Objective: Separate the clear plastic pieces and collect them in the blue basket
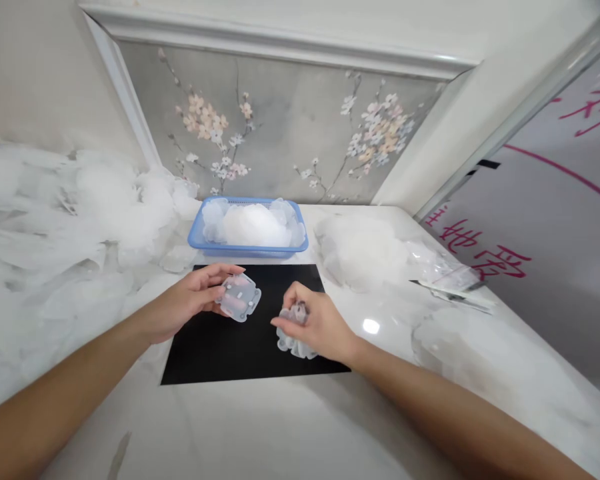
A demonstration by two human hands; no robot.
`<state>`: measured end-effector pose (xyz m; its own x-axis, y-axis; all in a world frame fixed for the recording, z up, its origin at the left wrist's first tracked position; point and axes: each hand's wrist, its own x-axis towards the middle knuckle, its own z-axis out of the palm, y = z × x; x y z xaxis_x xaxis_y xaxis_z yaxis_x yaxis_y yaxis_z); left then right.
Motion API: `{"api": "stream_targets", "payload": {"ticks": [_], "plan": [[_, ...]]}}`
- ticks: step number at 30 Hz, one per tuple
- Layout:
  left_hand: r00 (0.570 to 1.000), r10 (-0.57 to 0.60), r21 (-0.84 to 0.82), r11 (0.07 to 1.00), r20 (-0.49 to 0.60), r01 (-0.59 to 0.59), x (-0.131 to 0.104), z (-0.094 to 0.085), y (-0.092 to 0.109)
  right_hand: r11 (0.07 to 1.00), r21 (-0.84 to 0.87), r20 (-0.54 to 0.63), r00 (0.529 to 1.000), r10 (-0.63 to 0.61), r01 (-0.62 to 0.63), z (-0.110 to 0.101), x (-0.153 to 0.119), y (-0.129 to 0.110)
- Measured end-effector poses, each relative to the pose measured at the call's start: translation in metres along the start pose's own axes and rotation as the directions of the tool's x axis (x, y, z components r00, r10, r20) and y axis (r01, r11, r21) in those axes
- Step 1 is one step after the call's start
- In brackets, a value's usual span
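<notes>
My left hand (207, 290) holds a flat, translucent white plastic piece (240, 298) with a wavy edge between thumb and fingers, above the left part of a black mat (215, 353). Several small white dots show on the piece. Over the mat's right side, my right hand (317, 320) is closed round a crumpled or ruffled translucent bundle (297, 343), whose lower lobes stick out below the fingers. The two held things are apart. Whether the bundle is one piece or several, I cannot tell.
Behind the mat stands a blue basket (247, 252) filled with translucent white pieces. A large heap of similar pieces (105, 200) covers the left side. To the right lie a whitish pile (365, 253) and clear plastic bags (440, 267). A whiteboard (555, 267) with red writing leans at the right.
</notes>
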<state>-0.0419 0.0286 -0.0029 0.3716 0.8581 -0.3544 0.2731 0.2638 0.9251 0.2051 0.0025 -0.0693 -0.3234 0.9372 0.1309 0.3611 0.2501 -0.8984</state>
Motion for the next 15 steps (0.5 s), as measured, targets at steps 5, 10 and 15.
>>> {"api": "stream_targets", "payload": {"ticks": [5, 10, 15], "plan": [[0.997, 0.038, -0.086, 0.996, 0.071, -0.032, -0.003, 0.011, -0.004, 0.874, -0.412, 0.004, 0.96, -0.28, 0.256, 0.012, -0.009, 0.003], [0.983, 0.125, -0.107, 0.988, 0.135, -0.11, -0.006, 0.019, -0.011, 0.719, -0.535, 0.011, 0.854, -0.52, 0.444, 0.011, -0.004, 0.008], [0.986, 0.111, -0.054, 0.993, 0.122, -0.105, -0.004, 0.023, -0.016, 0.689, -0.447, 0.073, 0.791, -0.608, 0.571, 0.006, -0.003, 0.006]]}}
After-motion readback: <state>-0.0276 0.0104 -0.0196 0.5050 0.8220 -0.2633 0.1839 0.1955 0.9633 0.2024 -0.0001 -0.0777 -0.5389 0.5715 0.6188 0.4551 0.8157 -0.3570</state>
